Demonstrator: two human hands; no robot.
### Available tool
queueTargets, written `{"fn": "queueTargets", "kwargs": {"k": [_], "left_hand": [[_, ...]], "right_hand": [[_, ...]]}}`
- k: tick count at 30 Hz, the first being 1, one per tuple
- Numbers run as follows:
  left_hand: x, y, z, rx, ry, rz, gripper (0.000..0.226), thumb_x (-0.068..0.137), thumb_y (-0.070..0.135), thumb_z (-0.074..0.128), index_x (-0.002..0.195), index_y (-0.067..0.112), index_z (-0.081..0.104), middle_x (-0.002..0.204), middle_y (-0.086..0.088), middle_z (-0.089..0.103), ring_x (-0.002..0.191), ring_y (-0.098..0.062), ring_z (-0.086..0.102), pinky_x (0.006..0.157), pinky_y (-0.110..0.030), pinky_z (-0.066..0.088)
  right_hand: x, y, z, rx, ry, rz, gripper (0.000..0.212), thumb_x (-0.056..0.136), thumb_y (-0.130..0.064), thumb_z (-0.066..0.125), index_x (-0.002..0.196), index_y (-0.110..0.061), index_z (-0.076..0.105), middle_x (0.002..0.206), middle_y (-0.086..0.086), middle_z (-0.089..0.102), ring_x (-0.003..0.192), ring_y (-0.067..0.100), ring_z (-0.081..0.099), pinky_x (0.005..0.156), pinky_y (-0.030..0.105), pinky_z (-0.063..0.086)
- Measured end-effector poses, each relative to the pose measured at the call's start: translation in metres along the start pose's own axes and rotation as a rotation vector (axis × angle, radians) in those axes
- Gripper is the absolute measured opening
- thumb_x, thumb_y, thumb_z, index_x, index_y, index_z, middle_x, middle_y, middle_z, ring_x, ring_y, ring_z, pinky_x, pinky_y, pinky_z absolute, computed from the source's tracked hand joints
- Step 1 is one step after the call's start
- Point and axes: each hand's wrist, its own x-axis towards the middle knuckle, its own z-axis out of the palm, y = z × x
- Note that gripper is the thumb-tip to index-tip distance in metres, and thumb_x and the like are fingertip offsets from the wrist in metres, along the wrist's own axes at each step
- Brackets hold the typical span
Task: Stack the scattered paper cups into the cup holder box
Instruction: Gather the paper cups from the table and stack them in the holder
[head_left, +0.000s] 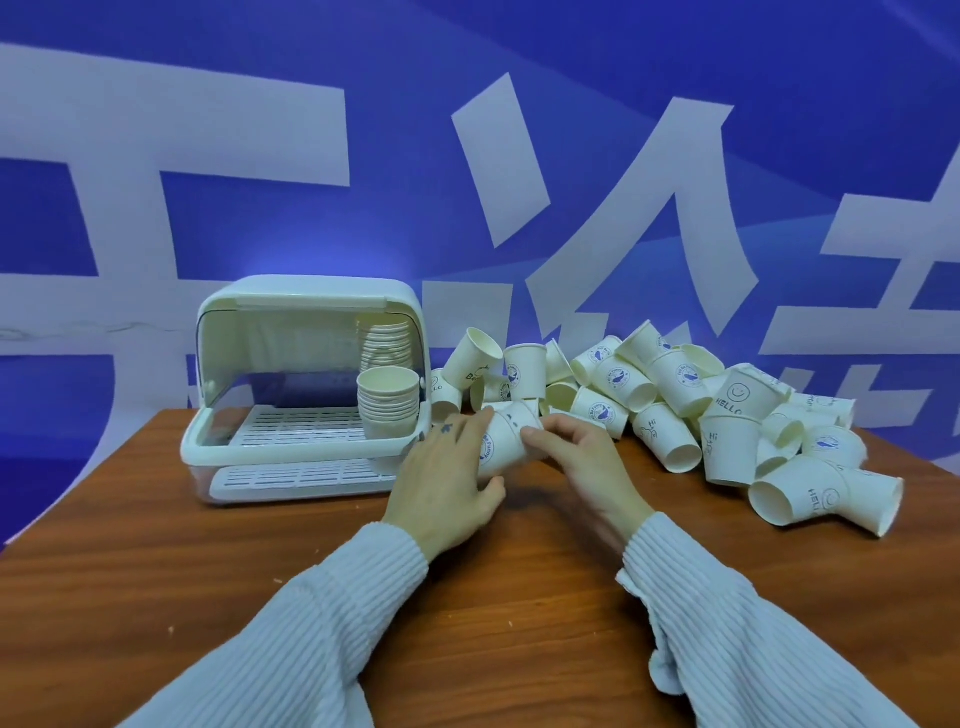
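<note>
Both sleeves (322, 613) frame my hands: left hand (447, 478) and right hand (582, 457) both grip one paper cup (506, 441), axis tilted toward one o'clock; cup holder box (306, 384) sits at ten o'clock, nearer my left.

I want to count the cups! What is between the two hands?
One paper cup lies on its side between the left hand and the right hand, and both hold it. The head view shows this.

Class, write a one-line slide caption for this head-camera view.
Both hands, left hand and right hand, hold a paper cup between the open cup holder box and the cup pile.
</note>
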Motion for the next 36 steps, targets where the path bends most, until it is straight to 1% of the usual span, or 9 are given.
{"fn": "queueTargets", "kwargs": {"k": [2,9,14,18,22,27,31,33,36], "left_hand": [[0.000,-0.007,-0.016,-0.018,0.041,-0.032,0.077,0.085,0.043,0.063,0.155,0.028,0.033,0.143,0.003,0.048,0.128,-0.023,0.050,0.097,-0.040,0.046],[0.011,-0.045,-0.078,-0.229,0.286,-0.211,0.070,0.084,0.036,0.067,0.148,0.029,0.042,0.132,0.000,0.056,0.121,-0.023,0.054,0.098,-0.042,0.048],[0.015,-0.069,-0.110,-0.393,0.465,-0.349,0.064,0.085,0.030,0.072,0.143,0.028,0.047,0.127,0.002,0.056,0.114,-0.021,0.056,0.097,-0.039,0.047],[0.015,-0.075,-0.115,-0.478,0.565,-0.425,0.064,0.083,0.036,0.070,0.142,0.029,0.047,0.128,0.004,0.058,0.116,-0.022,0.055,0.101,-0.046,0.047],[0.016,-0.077,-0.115,-0.561,0.603,-0.454,0.066,0.080,0.040,0.068,0.141,0.031,0.044,0.126,0.004,0.060,0.113,-0.022,0.058,0.096,-0.045,0.051],[0.017,-0.079,-0.115,-0.647,0.628,-0.450,0.064,0.086,0.030,0.072,0.143,0.028,0.041,0.125,0.007,0.059,0.109,-0.012,0.059,0.085,-0.025,0.049],[0.016,-0.079,-0.113,-0.701,0.612,-0.458,0.070,0.088,0.028,0.071,0.147,0.029,0.035,0.125,0.006,0.057,0.106,-0.007,0.058,0.090,-0.033,0.054],[0.014,-0.079,-0.111,-0.731,0.591,-0.438,0.074,0.089,0.028,0.070,0.151,0.031,0.029,0.134,0.005,0.054,0.115,-0.013,0.056,0.096,-0.036,0.052],[0.014,-0.075,-0.107,-0.756,0.570,-0.399,0.076,0.090,0.025,0.071,0.151,0.032,0.026,0.142,0.003,0.048,0.125,-0.015,0.052,0.096,-0.025,0.048]], "right_hand": [[0.005,-0.010,0.004,0.041,0.042,-0.023,0.013,0.097,-0.019,0.069,0.086,-0.016,0.076,0.085,0.000,0.071,0.089,0.020,0.063,0.086,0.035,0.053],[0.030,-0.037,0.036,0.006,0.119,-0.124,0.012,0.098,-0.020,0.067,0.096,-0.012,0.076,0.090,0.006,0.069,0.090,0.013,0.061,0.099,0.043,0.054],[0.046,-0.054,0.071,-0.155,0.164,-0.310,0.013,0.099,-0.015,0.065,0.105,-0.016,0.076,0.095,-0.009,0.075,0.086,-0.004,0.066,0.078,0.014,0.050],[0.058,-0.060,0.090,-0.335,0.091,-0.411,0.015,0.101,-0.021,0.062,0.102,-0.030,0.074,0.098,-0.016,0.075,0.097,0.004,0.068,0.088,0.027,0.055],[0.067,-0.062,0.103,-0.598,-0.036,-0.493,0.020,0.103,-0.022,0.059,0.115,-0.024,0.075,0.105,-0.017,0.073,0.103,0.006,0.064,0.092,0.028,0.049],[0.074,-0.070,0.122,-0.933,-0.263,-0.465,0.033,0.104,-0.013,0.052,0.131,-0.020,0.071,0.130,-0.001,0.071,0.121,0.017,0.061,0.105,0.035,0.046],[0.065,-0.064,0.136,-1.178,-0.443,-0.395,0.047,0.092,-0.020,0.035,0.124,-0.019,0.070,0.122,0.008,0.073,0.114,0.028,0.064,0.098,0.046,0.052],[0.066,-0.055,0.136,-1.192,-0.461,-0.375,0.049,0.087,-0.024,0.033,0.123,-0.017,0.065,0.114,0.009,0.072,0.106,0.028,0.065,0.091,0.048,0.054],[0.064,-0.048,0.126,-1.023,-0.321,-0.392,0.046,0.099,-0.023,0.046,0.143,-0.015,0.059,0.129,0.006,0.069,0.123,0.023,0.058,0.105,0.045,0.047]]}}
